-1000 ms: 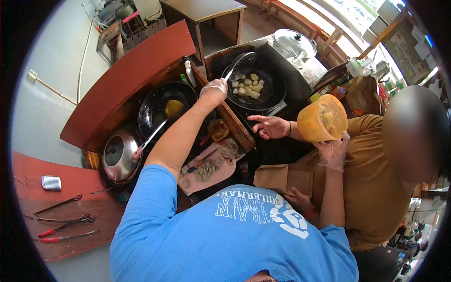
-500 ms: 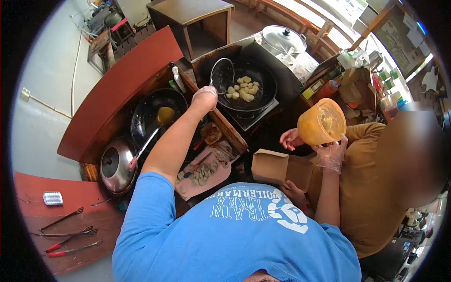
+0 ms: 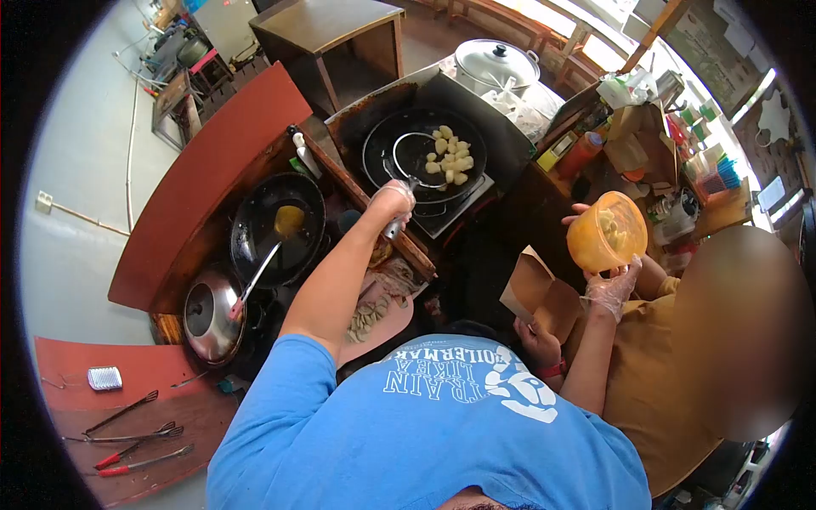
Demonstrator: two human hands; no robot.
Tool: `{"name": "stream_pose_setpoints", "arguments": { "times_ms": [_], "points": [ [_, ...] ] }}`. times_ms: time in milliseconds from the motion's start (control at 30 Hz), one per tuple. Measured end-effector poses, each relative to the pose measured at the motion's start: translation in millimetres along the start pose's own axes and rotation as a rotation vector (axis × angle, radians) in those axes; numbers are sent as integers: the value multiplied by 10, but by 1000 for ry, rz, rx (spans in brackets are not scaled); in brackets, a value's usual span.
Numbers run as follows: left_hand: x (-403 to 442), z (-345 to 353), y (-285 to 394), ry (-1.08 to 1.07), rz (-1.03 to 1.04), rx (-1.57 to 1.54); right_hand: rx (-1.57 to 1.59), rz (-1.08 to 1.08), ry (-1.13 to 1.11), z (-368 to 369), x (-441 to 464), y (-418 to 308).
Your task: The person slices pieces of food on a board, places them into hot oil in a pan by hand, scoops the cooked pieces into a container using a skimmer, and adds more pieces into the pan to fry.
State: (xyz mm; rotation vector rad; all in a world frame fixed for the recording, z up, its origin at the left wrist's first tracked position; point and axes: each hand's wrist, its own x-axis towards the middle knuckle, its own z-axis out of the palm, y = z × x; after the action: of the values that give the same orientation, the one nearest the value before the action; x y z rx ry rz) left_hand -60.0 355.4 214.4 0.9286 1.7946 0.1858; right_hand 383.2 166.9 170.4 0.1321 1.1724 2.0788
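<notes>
My left hand [image 3: 393,202], in a clear glove, is closed round the handle of a wire strainer [image 3: 415,155]. The strainer's round head lies in a dark wok [image 3: 374,166], beside a cluster of pale, rounded food pieces [image 3: 450,155]. On the right, my gloved right hand [image 3: 614,287] grips a translucent orange tub [image 3: 599,234] from below; it is tilted, with pale yellow contents inside. A co-worker's fingers [image 3: 578,212] show at the tub's far side. The co-worker's other hand [image 3: 539,342], with a red wristband, holds an open cardboard box [image 3: 544,297] below the tub.
A second wok [image 3: 255,217] with a ladle [image 3: 262,270] sits left, near a metal lid [image 3: 212,319]. Sliced food lies on a pink board [image 3: 387,327]. A large lidded pot [image 3: 497,64] stands behind the stove. Tongs [image 3: 149,459] lie at lower left.
The strainer has dropped lower over the wok, nearer the food, as my left hand shifted right. The orange tub has moved right. The co-worker's free hand is now at the tub; the box has turned.
</notes>
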Motion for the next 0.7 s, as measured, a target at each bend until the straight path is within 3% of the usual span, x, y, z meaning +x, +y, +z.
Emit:
{"name": "stream_pose_setpoints", "arguments": {
  "times_ms": [100,167,300,400,467,700],
  "points": [
    [-26,9,16,-94,21,-100,251,-2,47,-487,-199,-29],
    [-74,124,-92,29,164,-323,641,62,127,-338,-220,182],
    [-237,38,-54,-48,150,-212,489,90,114,-6,-299,136],
    [-167,76,-40,-47,149,-175,693,136,60,169,-399,-65],
    [-153,211,20,-29,160,-371,693,143,52,311,-446,-145],
    [-72,459,37,-1,105,-502,704,168,31,659,-370,-359]
  ]
}}
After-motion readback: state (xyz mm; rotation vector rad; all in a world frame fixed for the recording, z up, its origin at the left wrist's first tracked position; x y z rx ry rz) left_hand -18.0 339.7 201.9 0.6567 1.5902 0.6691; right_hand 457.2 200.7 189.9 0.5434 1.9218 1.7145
